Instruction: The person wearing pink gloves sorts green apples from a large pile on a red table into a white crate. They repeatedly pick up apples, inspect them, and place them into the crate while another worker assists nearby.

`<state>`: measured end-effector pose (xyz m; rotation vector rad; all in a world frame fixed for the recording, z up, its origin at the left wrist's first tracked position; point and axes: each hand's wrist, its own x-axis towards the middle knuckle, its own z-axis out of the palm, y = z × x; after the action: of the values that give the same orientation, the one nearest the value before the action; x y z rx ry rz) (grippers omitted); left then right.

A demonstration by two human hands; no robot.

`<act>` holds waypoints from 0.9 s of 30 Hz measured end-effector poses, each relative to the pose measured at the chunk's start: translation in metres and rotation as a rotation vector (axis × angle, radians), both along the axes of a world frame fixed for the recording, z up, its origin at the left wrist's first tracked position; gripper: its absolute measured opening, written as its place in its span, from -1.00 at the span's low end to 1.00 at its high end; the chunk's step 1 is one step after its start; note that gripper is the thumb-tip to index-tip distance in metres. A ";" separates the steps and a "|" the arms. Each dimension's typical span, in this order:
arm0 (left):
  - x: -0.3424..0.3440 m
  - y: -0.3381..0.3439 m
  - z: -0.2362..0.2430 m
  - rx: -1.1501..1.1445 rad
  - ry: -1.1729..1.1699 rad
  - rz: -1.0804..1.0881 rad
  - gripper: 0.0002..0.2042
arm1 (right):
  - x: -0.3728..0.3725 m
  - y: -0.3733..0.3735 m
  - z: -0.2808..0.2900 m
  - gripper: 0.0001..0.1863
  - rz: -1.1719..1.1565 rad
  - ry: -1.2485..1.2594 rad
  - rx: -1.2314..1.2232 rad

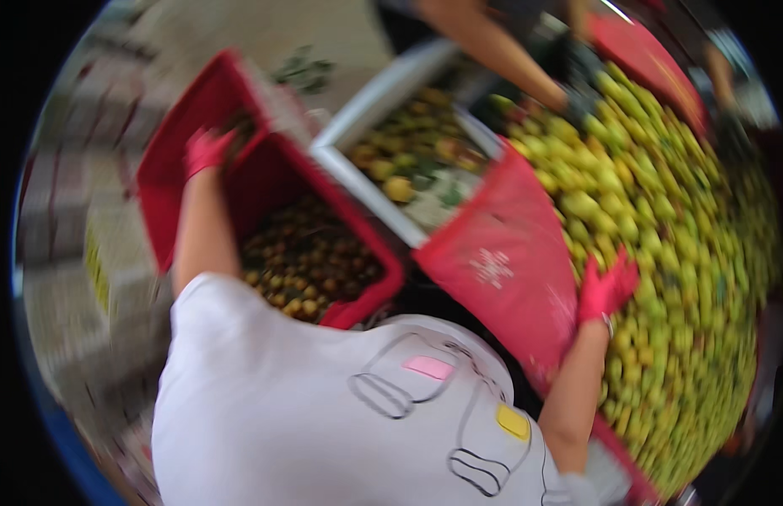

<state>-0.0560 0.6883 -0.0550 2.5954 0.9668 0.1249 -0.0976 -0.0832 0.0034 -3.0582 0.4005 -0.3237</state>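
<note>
The red crate (265,194) stood tilted at the person's left, its open side up and its bottom part full of small dark-brown and yellow fruit (311,261). The left hand (207,150), in a pink glove, was closed over the crate's far upper rim, a grip that looked meant to steady or tip the crate. The right hand (606,287), also in a pink glove, lay with fingers spread on the heap of yellow-green fruit (661,236), just beside the near red edge of the big bin (501,261) that held the heap; the fingers seemed loose rather than clenched, though blur made it hard to tell whether they grasped a fruit. That placing probably let the person pick from the heap with one hand while holding the crate with the other. Between crate and heap sat a white-rimmed tray (357,169) with more mixed fruit and some leaves. At the far side a co-worker's bare arm reached down, ending in a dark-gloved hand (581,93) on the same heap. The person's white shirt (324,405) filled the lower frame, and a tiled floor (71,219) showed at the left.
</note>
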 end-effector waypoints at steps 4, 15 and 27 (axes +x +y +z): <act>-0.023 -0.052 0.024 -0.014 -0.173 -0.143 -0.46 | 0.000 0.014 0.024 -0.40 0.085 -0.144 0.092; 0.124 -0.584 0.030 -0.599 -0.555 -1.105 -0.61 | -0.005 -0.014 0.028 -0.41 0.002 -0.125 -0.114; 0.155 -0.655 0.026 -0.830 -0.599 -0.783 -0.41 | -0.007 -0.014 0.039 -0.09 -0.067 -0.445 0.142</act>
<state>0.0992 0.0338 -0.0293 1.7917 -0.2215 0.2136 -0.1045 -0.0970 0.0421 -2.7268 0.4723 -0.9108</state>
